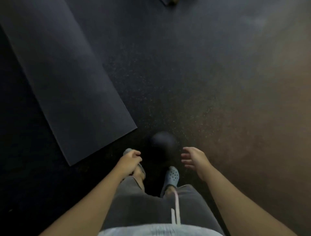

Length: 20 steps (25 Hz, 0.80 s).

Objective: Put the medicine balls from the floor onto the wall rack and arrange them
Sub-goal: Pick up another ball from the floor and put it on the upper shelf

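Note:
A dark round medicine ball [162,143] lies on the speckled rubber floor just ahead of my feet. My right hand [193,159] hovers to the ball's right, fingers spread and empty, close to it but apart. My left hand [130,162] hangs to the ball's left with fingers loosely curled, holding nothing. Both arms reach down from the bottom of the view. The wall rack is out of sight.
A large dark mat [67,80] lies on the floor to the left, its corner near my left foot. My feet wear grey perforated clogs [172,176]. A dark object's edge [168,2] shows at the top. Bare floor stretches to the right.

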Motion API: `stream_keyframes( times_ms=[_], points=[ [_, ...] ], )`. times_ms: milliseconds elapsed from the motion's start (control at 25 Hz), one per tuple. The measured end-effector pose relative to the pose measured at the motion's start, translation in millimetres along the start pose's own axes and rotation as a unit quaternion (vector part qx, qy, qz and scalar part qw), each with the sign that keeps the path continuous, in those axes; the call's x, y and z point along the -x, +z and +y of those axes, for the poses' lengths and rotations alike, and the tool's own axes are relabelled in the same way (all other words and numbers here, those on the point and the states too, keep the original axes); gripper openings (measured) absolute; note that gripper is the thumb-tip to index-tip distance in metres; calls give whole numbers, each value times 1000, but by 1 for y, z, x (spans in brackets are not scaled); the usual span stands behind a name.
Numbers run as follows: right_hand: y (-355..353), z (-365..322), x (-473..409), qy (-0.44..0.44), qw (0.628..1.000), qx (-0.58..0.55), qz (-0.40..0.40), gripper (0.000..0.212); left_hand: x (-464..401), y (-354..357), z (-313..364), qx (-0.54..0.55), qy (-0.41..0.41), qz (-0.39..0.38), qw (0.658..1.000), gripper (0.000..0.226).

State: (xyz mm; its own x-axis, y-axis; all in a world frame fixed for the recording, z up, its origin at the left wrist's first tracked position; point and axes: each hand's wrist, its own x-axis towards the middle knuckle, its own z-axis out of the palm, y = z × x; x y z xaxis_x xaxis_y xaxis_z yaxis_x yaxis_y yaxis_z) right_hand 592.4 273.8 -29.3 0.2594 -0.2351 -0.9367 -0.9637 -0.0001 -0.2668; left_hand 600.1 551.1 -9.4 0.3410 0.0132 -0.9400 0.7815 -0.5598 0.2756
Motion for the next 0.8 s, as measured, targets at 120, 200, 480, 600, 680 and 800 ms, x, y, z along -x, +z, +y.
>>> stream_keyframes(
  times_ms=[120, 200, 480, 600, 680, 800],
  points=[
    [9, 12, -45, 61, 994, -95, 6, 26, -56, -1, 3, -36, -27, 14, 999, 39],
    [12, 21, -84, 98, 989, -106, 19, 27, -101, 13, 2, -41, -62, 16, 997, 36],
    [26, 78, -277, 155, 985, -67, 43, 29, -297, 88, -17, -7, -141, 40, 989, 29],
    [42, 96, -354, 163, 983, -73, 39, 26, -385, 109, -24, 7, -162, 64, 985, 41],
    [54, 102, -392, 163, 980, -107, 27, 39, -431, 121, -23, 41, -167, 63, 983, 57],
    [73, 110, -443, 183, 965, -190, -3, 61, -482, 139, -31, 200, -176, 56, 962, 67]
  ],
)
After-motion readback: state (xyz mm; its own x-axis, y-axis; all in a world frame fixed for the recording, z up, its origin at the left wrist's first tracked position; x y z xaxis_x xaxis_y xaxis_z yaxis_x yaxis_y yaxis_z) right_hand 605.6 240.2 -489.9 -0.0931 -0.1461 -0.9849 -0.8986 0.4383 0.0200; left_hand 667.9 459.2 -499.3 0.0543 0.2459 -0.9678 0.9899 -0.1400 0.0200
